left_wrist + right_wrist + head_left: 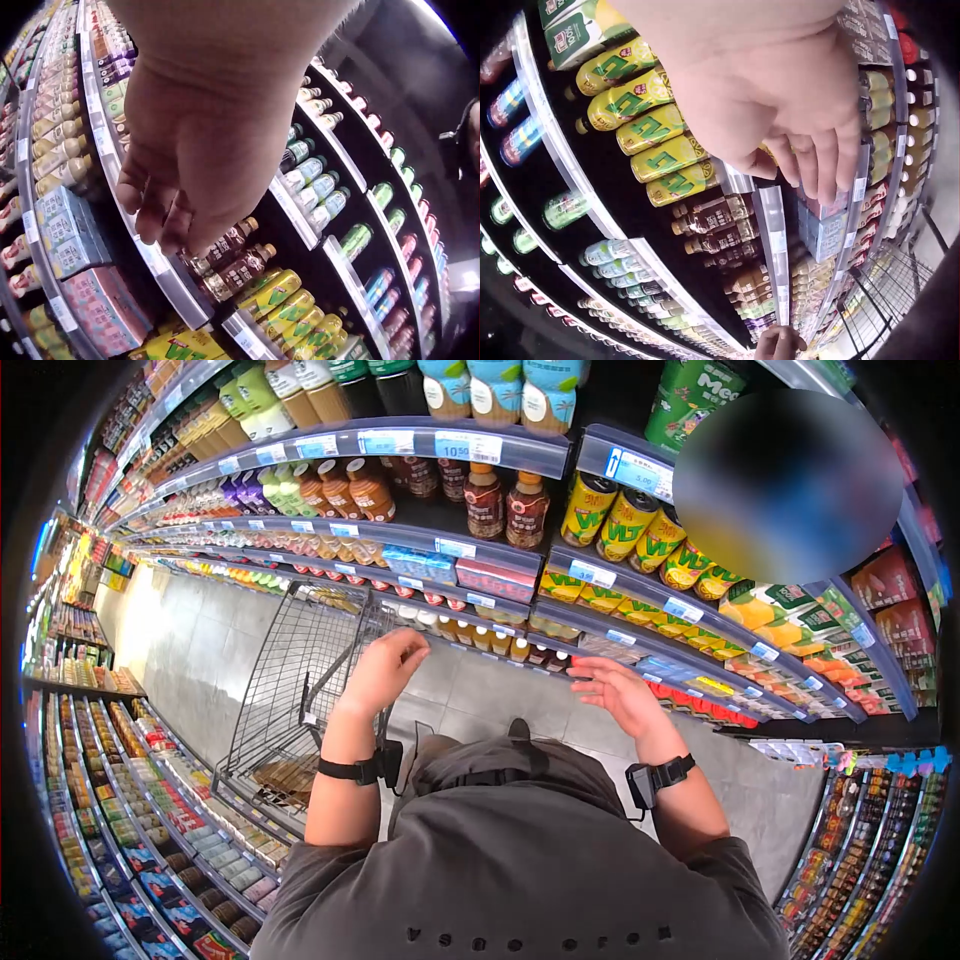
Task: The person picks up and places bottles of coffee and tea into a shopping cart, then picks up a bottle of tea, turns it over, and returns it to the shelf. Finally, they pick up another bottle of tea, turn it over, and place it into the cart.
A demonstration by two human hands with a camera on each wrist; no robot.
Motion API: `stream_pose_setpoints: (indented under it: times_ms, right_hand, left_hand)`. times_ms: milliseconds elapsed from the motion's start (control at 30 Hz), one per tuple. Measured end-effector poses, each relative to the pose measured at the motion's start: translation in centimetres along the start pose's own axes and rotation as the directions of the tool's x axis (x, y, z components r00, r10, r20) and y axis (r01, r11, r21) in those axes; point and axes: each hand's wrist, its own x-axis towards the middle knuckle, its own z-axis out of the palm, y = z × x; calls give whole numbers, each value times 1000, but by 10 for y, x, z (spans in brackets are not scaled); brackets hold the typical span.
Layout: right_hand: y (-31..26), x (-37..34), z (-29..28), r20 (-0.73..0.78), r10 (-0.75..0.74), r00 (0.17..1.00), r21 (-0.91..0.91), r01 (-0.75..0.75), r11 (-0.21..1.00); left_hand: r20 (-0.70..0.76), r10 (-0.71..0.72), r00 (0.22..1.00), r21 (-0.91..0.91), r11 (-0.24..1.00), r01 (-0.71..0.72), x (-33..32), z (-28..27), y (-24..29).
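The person's left hand [385,670] hangs beside the shopping cart [306,700], its grip slack, the fingers loosely curved around nothing. The right hand [617,695] is well to the right of the cart, its grip loose too, fingers spread a little and holding nothing. A flat brown item [285,778] shows low at the cart; what it is cannot be told. Beyond the cart and to its right, dark-red bottles [485,505] stand on a shelf [500,557], with yellow VLT drinks [628,525] farther right of the cart. Neither hand seems to touch them. With both hands empty, no pick looks under way, so any lifting of drinks appears left to do.
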Motion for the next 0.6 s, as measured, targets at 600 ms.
stream_pose_setpoints:
  times_ms: [600]
  right_hand:
    - [-108,73,100,264,-117,957,-343,206,916]
  left_hand:
    - [-3,160,987,-38,986,-160,113,-24,-13]
